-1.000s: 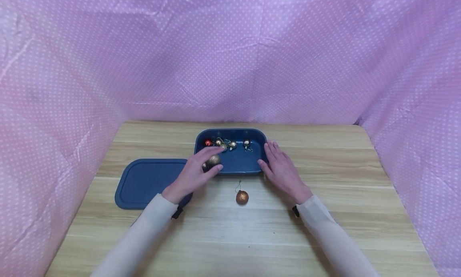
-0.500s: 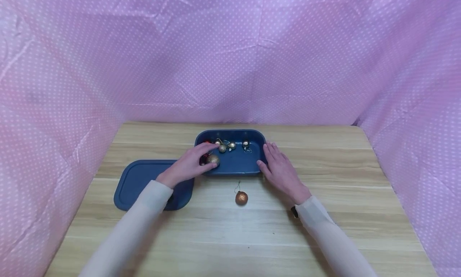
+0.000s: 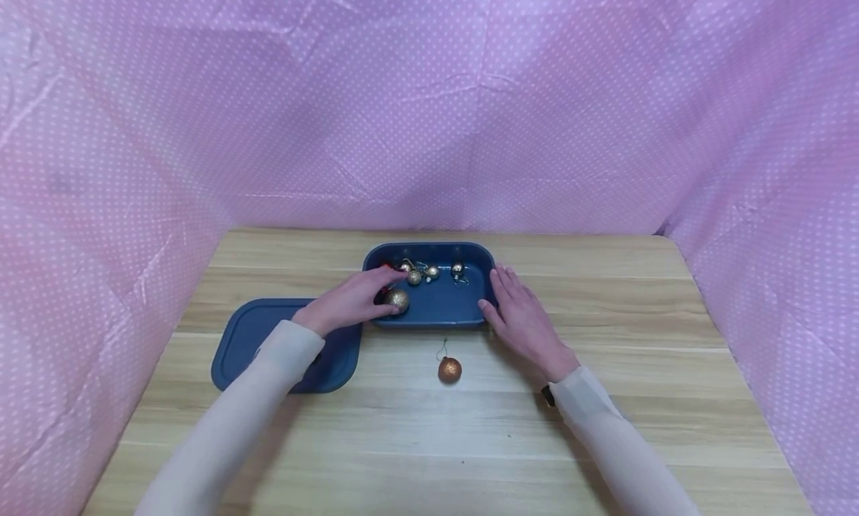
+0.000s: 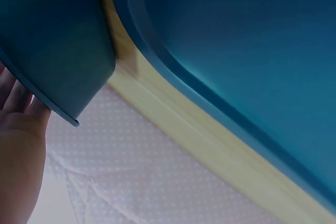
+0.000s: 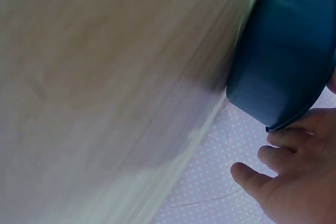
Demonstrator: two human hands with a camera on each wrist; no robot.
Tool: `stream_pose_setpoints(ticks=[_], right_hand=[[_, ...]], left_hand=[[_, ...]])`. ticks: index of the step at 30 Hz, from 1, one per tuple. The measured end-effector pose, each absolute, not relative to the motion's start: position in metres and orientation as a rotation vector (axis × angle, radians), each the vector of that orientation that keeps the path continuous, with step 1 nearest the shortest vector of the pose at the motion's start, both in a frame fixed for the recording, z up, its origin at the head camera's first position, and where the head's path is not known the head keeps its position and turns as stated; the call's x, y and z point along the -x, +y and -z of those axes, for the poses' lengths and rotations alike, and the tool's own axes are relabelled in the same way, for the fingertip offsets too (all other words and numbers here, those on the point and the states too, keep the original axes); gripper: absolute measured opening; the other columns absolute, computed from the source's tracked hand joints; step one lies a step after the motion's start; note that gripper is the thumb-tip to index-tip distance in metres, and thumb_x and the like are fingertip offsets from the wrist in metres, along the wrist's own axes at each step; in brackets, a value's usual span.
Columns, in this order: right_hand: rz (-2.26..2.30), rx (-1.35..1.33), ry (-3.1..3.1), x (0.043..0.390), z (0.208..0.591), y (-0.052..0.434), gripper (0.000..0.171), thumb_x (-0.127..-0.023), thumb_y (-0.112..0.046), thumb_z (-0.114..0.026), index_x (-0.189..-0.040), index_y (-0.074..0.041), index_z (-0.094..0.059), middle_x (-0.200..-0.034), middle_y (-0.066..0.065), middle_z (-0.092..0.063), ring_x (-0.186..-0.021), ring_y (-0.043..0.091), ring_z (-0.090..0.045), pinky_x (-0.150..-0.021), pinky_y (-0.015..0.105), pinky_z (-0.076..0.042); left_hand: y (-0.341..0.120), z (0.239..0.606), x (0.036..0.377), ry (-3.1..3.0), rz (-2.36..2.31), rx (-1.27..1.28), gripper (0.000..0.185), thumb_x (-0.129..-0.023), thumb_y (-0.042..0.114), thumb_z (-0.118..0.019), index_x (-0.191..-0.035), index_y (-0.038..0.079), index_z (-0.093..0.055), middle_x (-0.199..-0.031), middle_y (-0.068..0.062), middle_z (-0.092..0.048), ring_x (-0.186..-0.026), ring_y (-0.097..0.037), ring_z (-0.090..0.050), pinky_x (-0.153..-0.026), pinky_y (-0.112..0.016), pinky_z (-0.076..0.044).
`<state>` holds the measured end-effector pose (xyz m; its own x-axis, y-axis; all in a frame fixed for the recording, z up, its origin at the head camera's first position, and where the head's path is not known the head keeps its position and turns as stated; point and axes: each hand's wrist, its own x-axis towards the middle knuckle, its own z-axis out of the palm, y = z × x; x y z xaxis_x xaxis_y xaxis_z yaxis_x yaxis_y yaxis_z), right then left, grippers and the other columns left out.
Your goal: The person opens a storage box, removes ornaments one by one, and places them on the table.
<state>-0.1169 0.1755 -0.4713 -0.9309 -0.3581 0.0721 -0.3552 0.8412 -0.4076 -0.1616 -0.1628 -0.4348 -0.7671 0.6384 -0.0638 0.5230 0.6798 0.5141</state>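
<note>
A dark blue open box [image 3: 429, 325] stands at the far side of the table with several Christmas baubles inside. My left hand [image 3: 349, 300] reaches over its left rim, fingers spread and thumb beside a large gold glitter bauble [image 3: 397, 300]. Red baubles at that end are mostly hidden by the fingers. Small gold baubles [image 3: 414, 277] lie toward the back, and a dark shiny one [image 3: 458, 268] sits farther right. With straight fingers, my right hand [image 3: 526, 326] rests against the box's right end. A copper glitter bauble [image 3: 450, 370] with a string loop lies in front of the box.
The flat blue lid [image 3: 335, 370] lies left of the box, partly under my left forearm. Pink dotted cloth [image 3: 429, 128] encloses the wooden table [image 3: 604, 277] at the back and sides.
My left hand has drawn back to the left, from around the large gold bauble toward the box's left rim. That bauble stays in the box. My right hand has stayed put.
</note>
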Motion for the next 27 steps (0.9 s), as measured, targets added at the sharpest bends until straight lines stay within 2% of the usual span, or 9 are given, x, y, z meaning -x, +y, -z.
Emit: stream_pose_setpoints(ticks=[17,27], right_hand=[[0.694,0.573,2.996,0.1153,0.4697,0.1752,0.070,-0.111,-0.043,-0.041,-0.161,0.004,-0.025,-0.169,0.021,-0.021,-0.157,0.036,-0.016,-0.122,0.058,-0.024],[0.683,0.563,2.994,0.1160,0.4706,0.1753,0.071,-0.111,-0.044,-0.040,-0.162,0.002,-0.024,-0.169,0.021,-0.021,-0.158,0.035,-0.015,-0.122,0.057,-0.024]], left_hand=[[-0.1590,0.4344,0.1669,2.673,-0.439,-1.002,0.052,-0.095,0.021,-0.078,-0.140,0.000,-0.062,-0.141,-0.016,-0.062,-0.134,-0.032,-0.056,-0.113,-0.048,-0.043],[-0.1560,0.4356,0.1676,2.690,-0.431,-1.029,0.042,-0.095,0.016,-0.078,-0.132,0.002,-0.068,-0.133,-0.014,-0.067,-0.125,-0.029,-0.063,-0.108,-0.046,-0.048]])
